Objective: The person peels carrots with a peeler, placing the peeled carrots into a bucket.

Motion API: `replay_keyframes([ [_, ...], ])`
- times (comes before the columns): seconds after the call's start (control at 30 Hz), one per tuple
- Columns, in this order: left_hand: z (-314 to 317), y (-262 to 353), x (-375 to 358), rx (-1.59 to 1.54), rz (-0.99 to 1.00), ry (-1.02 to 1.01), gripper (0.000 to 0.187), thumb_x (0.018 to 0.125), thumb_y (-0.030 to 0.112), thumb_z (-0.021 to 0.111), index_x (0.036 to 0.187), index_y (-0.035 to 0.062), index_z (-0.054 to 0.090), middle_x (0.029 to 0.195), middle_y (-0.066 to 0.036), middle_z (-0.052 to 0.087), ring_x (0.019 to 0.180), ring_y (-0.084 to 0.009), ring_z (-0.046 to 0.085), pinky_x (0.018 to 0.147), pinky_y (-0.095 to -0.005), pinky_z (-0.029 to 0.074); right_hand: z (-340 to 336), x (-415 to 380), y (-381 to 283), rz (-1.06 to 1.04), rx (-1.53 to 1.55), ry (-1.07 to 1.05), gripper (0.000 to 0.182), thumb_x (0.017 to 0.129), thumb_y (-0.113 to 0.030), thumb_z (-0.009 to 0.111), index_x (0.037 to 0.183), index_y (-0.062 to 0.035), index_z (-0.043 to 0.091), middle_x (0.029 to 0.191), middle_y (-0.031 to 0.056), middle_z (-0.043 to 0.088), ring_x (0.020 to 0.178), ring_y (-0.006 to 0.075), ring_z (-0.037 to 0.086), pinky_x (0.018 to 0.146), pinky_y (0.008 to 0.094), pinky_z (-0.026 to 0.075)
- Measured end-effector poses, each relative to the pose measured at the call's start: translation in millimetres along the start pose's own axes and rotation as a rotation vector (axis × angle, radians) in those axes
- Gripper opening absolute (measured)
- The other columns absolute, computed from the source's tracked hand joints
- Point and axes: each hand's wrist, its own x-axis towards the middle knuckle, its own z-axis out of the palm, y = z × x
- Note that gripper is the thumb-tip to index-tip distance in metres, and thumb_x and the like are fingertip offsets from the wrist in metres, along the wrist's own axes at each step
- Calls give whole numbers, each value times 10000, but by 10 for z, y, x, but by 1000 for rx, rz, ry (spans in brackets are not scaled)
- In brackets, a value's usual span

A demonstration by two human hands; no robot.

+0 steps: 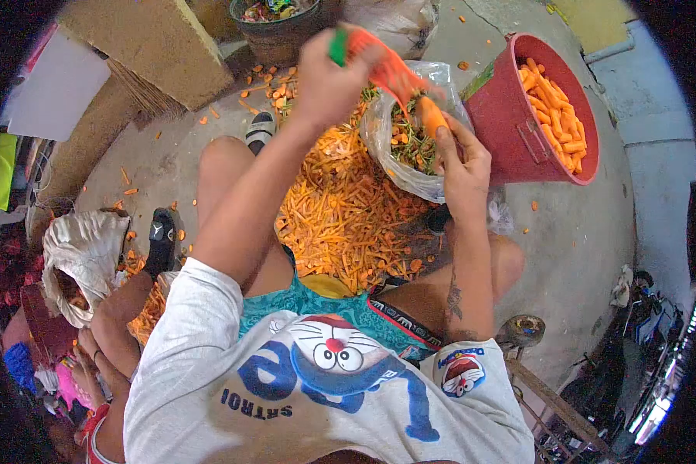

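Note:
My left hand (334, 81) is closed round an orange-red, blade-like tool (390, 73) with a green end (338, 48); the tool is smeared by motion. Its narrow tip comes close to the dark end of a carrot (433, 117). Holding that carrot from the right are the fingers and thumb of my right hand (465, 166). Below the carrot stands a clear plastic bag (414, 184) with green carrot tops and orange pieces inside. A thick heap of orange peelings (336, 209) covers the floor between my legs.
A tilted red bucket (495, 124) holds several peeled carrots (553, 116). Behind stands a dark bin (274, 35) of scraps. Another person's leg (120, 313) and a white sack (85, 255) are at the left. A rusty metal frame (545, 387) stands at my right.

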Motion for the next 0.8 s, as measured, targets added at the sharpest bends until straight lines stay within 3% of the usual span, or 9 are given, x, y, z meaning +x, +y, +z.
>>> replay_keyframes([
  [0.07,48,46,-95,252,344,-56,121,900,150,754,946,44,717,737,-38,703,669,-145,642,664,-326,530,50,-48,22,-118,-67,-27,373,1032,-131,598,1348,66,582,814,-20,548,613,31,431,512,207,348],
  [0.17,-63,-269,214,184,226,162,136,882,138,761,935,27,703,768,-50,718,680,-155,657,670,-334,531,-31,-47,-80,-25,84,21,340,1009,-219,658,1261,9,672,802,-14,609,597,27,464,511,205,370],
  [0.23,-106,-109,186,328,357,201,131,873,115,740,955,25,689,807,-108,729,721,-211,697,692,-361,540,-59,-5,-45,-4,166,69,340,1012,-224,654,1253,14,673,788,-18,599,602,30,469,522,203,373],
  [0.33,-39,-83,-81,633,241,-373,209,832,91,686,1016,0,646,891,-251,697,885,-425,697,773,-456,549,-66,42,-25,33,284,83,346,1018,-234,648,1240,29,671,766,-24,582,605,39,472,536,204,376],
  [0.43,151,-57,-298,818,54,-564,277,804,101,651,1052,-22,639,928,-276,694,919,-454,678,799,-488,547,19,28,18,54,307,48,347,1020,-240,646,1215,45,668,751,-28,569,601,45,465,537,208,370],
  [0.57,192,-26,-306,672,95,-716,315,789,106,610,1064,-43,645,948,-292,693,928,-453,685,827,-510,541,40,-12,13,-95,237,-30,316,1019,-231,647,1168,47,665,752,-18,564,618,56,459,551,220,374],
  [0.63,67,-252,-90,1039,-134,-960,310,791,124,600,1030,-62,662,959,-300,692,935,-460,686,835,-518,539,57,-79,-67,-156,320,-43,303,1016,-223,651,1165,41,664,797,0,586,640,65,479,571,227,389],
  [0.7,6,-255,-89,1004,-164,-879,263,788,133,618,956,-62,670,941,-302,689,900,-467,687,802,-519,543,-4,4,-141,-219,395,-62,291,1012,-215,655,1161,34,662,841,19,608,661,74,498,591,234,403],
  [0.8,-35,125,80,800,32,-826,276,823,186,655,990,-33,660,944,-299,686,891,-451,678,790,-507,536,-525,416,-24,-63,683,172,321,1006,-201,647,1217,40,638,1035,98,655,787,132,577,659,259,470],
])
